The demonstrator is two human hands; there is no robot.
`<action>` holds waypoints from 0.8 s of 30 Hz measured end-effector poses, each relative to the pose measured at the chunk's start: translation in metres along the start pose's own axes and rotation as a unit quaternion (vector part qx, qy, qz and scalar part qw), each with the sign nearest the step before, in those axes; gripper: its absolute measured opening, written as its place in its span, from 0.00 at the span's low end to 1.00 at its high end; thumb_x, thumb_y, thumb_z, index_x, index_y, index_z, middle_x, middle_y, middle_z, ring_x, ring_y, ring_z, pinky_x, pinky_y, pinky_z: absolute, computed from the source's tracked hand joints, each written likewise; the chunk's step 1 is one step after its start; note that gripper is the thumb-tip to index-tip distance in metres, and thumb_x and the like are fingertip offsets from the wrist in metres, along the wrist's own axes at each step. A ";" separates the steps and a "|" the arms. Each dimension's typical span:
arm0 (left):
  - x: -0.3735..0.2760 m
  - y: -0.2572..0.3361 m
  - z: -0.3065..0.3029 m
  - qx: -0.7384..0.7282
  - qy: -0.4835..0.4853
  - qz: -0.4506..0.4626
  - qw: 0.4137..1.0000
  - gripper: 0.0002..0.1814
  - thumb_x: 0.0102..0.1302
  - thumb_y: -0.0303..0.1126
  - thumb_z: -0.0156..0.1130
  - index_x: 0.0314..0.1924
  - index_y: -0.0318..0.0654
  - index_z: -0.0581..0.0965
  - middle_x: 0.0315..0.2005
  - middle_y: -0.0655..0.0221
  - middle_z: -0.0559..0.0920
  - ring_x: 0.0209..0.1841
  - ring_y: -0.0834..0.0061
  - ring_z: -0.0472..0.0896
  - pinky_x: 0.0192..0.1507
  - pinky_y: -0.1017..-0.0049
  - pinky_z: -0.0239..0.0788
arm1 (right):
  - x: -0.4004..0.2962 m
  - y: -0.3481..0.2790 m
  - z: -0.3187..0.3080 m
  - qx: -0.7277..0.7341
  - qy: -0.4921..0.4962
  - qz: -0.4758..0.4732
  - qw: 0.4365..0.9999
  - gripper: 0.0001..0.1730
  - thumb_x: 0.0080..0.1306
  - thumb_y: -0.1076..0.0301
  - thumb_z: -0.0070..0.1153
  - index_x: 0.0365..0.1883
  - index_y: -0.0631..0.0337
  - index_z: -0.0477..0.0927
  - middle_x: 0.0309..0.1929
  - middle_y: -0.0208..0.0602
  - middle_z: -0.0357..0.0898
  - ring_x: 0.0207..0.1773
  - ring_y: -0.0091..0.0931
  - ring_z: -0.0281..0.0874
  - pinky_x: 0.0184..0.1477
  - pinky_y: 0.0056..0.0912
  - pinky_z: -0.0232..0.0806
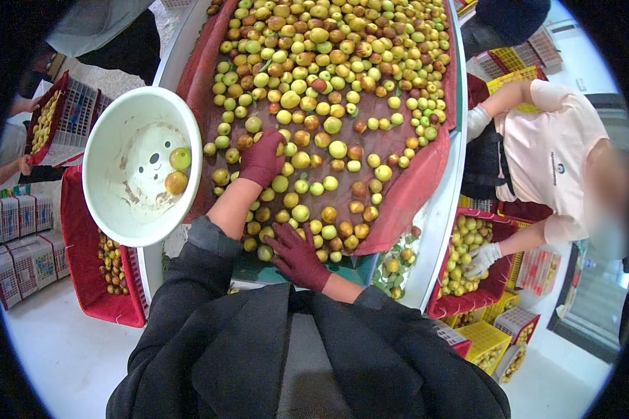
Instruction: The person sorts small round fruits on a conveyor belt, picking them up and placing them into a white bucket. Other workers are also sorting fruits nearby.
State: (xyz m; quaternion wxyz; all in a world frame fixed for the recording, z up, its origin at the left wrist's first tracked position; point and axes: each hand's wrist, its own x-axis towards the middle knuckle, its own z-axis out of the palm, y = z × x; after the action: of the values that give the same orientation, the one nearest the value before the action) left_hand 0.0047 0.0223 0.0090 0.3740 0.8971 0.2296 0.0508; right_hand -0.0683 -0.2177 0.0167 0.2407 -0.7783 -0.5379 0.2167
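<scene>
My left hand point(262, 160), in a maroon glove, reaches among loose jujubes point(314, 137) on the sorting table. Its fingers are curled around a jujube point(280, 150) that shows at the edge of the glove. Closer to my body, my right hand point(297, 256) wears a matching glove. Its fingers are spread, palm down, against the fruit at the near edge, and I see nothing gripped in it. The jujubes are green, yellow and reddish brown, and they lie on a dark red cloth point(419, 180). What is under both palms is hidden.
A white basin point(102, 201) with two jujubes stands at the table's left edge. Red-lined crates of fruit flank the table, left point(78, 262) and right point(503, 277). At right, a co-worker's gloved hand point(485, 259) is in a crate. Another person handles a crate point(76, 118) at upper left.
</scene>
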 end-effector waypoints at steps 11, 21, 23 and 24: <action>-0.127 -0.025 0.021 -0.078 -0.122 0.066 0.987 0.17 0.57 0.31 0.68 0.46 0.42 0.75 0.68 0.58 0.69 0.68 0.52 0.68 0.65 0.63 0.64 | 0.128 0.151 -0.099 -0.046 0.251 0.070 0.964 0.30 0.65 0.67 0.58 0.67 0.50 0.70 0.74 0.50 0.56 0.73 0.48 0.58 0.72 0.53 0.53; -0.145 -0.024 -0.004 -0.048 -0.043 0.023 0.998 0.18 0.58 0.28 0.66 0.50 0.42 0.76 0.60 0.57 0.75 0.64 0.53 0.72 0.62 0.62 0.67 | 0.078 0.077 -0.018 -0.217 0.130 0.077 0.965 0.31 0.64 0.54 0.57 0.66 0.43 0.71 0.75 0.43 0.55 0.74 0.54 0.52 0.74 0.66 0.42; -0.110 -0.014 -0.004 -0.058 0.074 0.105 0.990 0.17 0.59 0.25 0.64 0.50 0.44 0.78 0.56 0.55 0.77 0.60 0.52 0.75 0.60 0.62 0.68 | 0.057 0.051 -0.014 -0.202 0.116 0.077 0.970 0.33 0.65 0.53 0.57 0.68 0.43 0.68 0.76 0.43 0.55 0.74 0.55 0.51 0.73 0.67 0.42; -0.090 0.001 -0.005 -0.063 0.092 0.103 0.988 0.16 0.60 0.25 0.63 0.49 0.45 0.79 0.54 0.55 0.77 0.58 0.51 0.75 0.59 0.62 0.68 | 0.044 0.052 -0.001 -0.196 0.101 0.069 0.973 0.35 0.65 0.52 0.57 0.71 0.43 0.66 0.76 0.43 0.53 0.75 0.56 0.50 0.74 0.68 0.40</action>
State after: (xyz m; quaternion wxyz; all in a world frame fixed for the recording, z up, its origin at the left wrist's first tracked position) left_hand -0.0764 -0.0154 0.0210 0.4002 0.8820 0.1658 0.1854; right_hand -0.0154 -0.1922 -0.0174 0.1208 -0.8636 -0.4875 0.0438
